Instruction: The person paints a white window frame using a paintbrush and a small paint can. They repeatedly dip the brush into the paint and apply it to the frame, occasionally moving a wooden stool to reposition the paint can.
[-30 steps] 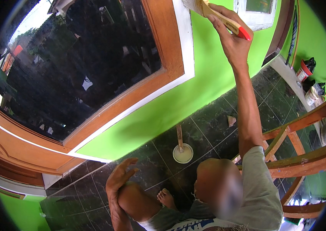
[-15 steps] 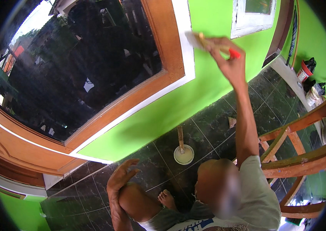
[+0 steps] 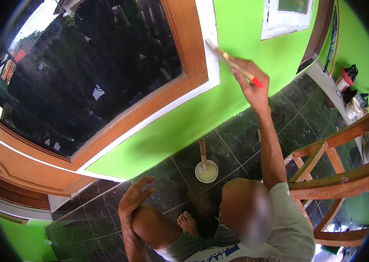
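Observation:
My right hand point(image 3: 251, 81) grips a paintbrush point(image 3: 232, 63) whose wooden handle ends in a red tip. Its bristles rest against the white border strip point(image 3: 213, 72) that runs between the brown window frame point(image 3: 195, 65) and the bright green wall point(image 3: 239, 26). Over my bent knee hangs my left hand point(image 3: 137, 192), holding nothing, its fingers loosely apart. On the dark tiles between the wall and my feet stands a round white paint container point(image 3: 213, 173) with pale paint inside. A wooden stick or handle point(image 3: 203, 150) leans out over its rim.
Brown wooden bars of a ladder-like frame point(image 3: 337, 185) stand close on my right. Farther right, a red bucket point(image 3: 345, 81) and a white container point(image 3: 353, 109) sit by the wall. A small white-framed window point(image 3: 287, 30) is set in the wall. Dark glass point(image 3: 106, 65) fills the large window.
My right hand has moved down a little with the paintbrush, whose bristles now sit lower along the white strip. My left hand stays over my knee.

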Tool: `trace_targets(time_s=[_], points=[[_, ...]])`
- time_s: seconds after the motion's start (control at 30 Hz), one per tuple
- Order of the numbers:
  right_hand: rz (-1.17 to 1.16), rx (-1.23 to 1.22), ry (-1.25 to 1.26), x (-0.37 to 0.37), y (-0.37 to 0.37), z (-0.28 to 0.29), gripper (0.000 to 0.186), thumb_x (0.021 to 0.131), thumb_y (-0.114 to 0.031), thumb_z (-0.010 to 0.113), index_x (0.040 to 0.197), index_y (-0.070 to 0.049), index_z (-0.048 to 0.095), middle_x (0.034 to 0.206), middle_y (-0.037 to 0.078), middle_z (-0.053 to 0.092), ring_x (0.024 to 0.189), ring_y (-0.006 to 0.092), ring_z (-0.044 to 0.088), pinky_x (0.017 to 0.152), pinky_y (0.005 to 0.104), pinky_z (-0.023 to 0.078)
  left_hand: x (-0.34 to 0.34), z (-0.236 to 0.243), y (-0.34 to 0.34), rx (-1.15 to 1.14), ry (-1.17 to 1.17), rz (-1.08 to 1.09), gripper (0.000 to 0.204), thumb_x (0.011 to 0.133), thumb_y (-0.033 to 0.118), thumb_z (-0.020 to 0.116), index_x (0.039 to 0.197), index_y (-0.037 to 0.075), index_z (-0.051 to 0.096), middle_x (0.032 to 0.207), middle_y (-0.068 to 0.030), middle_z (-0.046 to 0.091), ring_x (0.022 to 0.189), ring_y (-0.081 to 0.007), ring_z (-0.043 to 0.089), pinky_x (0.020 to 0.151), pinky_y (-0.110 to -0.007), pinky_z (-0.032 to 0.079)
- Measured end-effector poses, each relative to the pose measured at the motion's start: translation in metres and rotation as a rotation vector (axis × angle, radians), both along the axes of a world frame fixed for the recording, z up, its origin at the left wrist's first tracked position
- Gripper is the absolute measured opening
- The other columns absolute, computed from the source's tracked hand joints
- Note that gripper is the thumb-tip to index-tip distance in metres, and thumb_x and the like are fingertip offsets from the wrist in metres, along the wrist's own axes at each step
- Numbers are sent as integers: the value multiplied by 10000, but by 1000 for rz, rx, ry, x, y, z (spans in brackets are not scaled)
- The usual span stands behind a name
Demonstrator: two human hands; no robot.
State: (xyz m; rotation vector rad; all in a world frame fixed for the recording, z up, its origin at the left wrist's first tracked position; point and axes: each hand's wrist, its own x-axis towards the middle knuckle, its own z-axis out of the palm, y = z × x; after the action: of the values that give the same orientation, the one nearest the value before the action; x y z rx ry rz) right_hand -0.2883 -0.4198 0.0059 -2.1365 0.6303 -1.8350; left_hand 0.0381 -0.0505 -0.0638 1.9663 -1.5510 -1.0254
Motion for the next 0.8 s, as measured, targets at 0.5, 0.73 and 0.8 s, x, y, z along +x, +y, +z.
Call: trace_targets(time_s=[0.5, 0.73, 0.8], points=[[10, 81, -26, -10, 0, 30, 248, 930, -32, 743, 1177, -51, 770, 1076, 105, 773, 950, 164, 713, 832, 320, 593, -3, 0, -3, 0, -21, -9, 498, 947, 173, 735, 1403, 37, 590, 1309, -170, 672, 1255, -261, 613, 1052, -381, 466], [36, 82, -127, -5, 1, -26, 263, 927, -21, 723, 1186, -43, 766, 1130, 143, 767, 1021, 216, 728, 872, 340, 580, -3, -1, -4, -34, 14, -24, 498, 947, 154, 728, 1406, 24, 584, 1321, -170, 663, 1261, -268, 607, 1063, -390, 461], [39, 161, -45, 0, 15, -64, 275, 908, -4, 730, 1176, -50, 770, 1113, 140, 772, 1002, 224, 735, 866, 349, 582, -1, 2, 3, -19, 10, 3, 497, 948, 153, 726, 1407, 25, 584, 1327, -170, 659, 1267, -270, 602, 1063, -392, 461]])
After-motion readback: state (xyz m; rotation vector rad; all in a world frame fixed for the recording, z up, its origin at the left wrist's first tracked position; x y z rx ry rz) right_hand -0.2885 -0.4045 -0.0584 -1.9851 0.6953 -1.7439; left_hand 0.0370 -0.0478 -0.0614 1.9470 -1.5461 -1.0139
